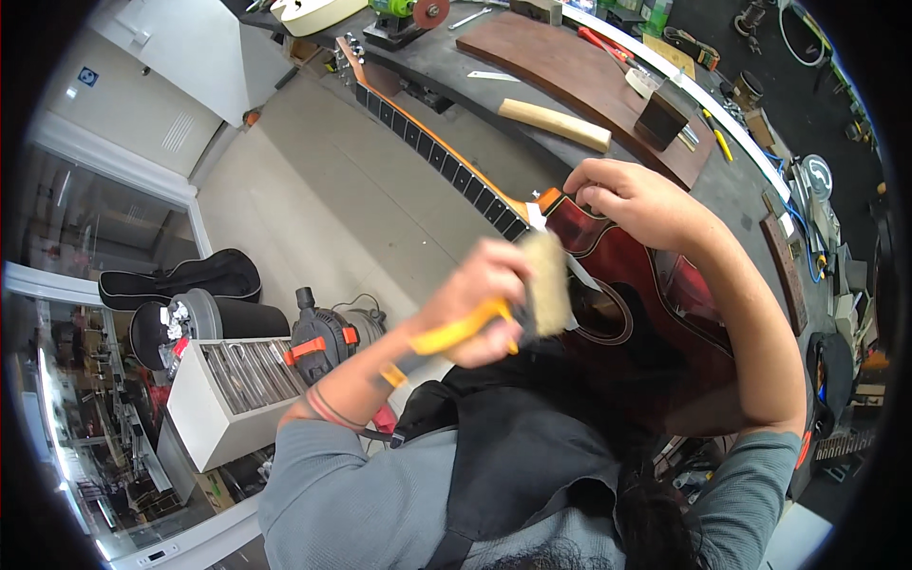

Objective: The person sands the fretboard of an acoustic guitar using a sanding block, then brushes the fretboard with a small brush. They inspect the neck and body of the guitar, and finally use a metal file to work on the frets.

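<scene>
A dark red acoustic guitar lies tilted across my front, its neck reaching to the upper left. White strips lie beside the end of the fingerboard, near the round soundhole. My left hand is closed round the yellow-and-black handle of a brush with a thick tan head. Brush and hand are smeared by motion over the fingerboard's end. My right hand rests with curled fingers on the guitar's shoulder by the neck joint; its fingertips are partly hidden.
On the curved workbench lie a pale wooden block, a dark block, red-handled pliers and a green bench grinder. At left stand a vacuum cleaner, a white box of metal strips and a black guitar case.
</scene>
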The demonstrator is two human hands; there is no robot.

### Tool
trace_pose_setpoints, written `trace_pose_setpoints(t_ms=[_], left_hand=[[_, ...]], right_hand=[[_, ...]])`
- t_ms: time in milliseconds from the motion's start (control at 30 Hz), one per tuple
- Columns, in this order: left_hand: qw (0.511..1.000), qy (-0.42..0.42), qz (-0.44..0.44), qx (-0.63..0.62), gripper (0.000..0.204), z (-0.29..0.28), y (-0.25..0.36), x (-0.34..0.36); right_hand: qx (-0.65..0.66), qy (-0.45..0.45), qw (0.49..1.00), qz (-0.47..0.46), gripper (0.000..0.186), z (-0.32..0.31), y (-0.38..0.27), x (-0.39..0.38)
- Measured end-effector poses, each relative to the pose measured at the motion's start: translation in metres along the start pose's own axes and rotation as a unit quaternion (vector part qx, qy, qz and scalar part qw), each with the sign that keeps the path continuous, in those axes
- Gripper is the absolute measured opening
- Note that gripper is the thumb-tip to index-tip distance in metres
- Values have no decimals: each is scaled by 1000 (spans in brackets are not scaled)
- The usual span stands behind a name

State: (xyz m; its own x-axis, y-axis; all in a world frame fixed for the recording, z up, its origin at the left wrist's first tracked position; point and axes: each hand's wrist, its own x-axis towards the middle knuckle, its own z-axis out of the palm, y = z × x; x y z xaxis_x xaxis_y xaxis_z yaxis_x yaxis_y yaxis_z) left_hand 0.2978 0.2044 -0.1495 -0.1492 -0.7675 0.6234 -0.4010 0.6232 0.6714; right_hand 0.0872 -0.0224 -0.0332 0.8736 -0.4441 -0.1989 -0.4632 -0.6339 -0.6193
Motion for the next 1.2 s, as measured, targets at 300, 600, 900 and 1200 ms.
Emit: trace_pose_setpoints(t_ms=[300, 600, 900, 1200], left_hand=[[881, 224, -85, 408, 55, -178, -101, 6], [987, -99, 107, 64, 57, 12, -7, -24], [981, -19, 24, 191, 67, -110, -89, 3], [880, 222, -121, 402, 64, -250, -153, 53]], right_hand=[[-4, -3, 1000, 1, 37, -1, 3, -6], [40, -11, 999, 11, 36, -2, 2, -3], [10, 3, 1000, -9, 36, -4, 2, -6], [18, -7, 1000, -16, 35, -8, 11, -7]])
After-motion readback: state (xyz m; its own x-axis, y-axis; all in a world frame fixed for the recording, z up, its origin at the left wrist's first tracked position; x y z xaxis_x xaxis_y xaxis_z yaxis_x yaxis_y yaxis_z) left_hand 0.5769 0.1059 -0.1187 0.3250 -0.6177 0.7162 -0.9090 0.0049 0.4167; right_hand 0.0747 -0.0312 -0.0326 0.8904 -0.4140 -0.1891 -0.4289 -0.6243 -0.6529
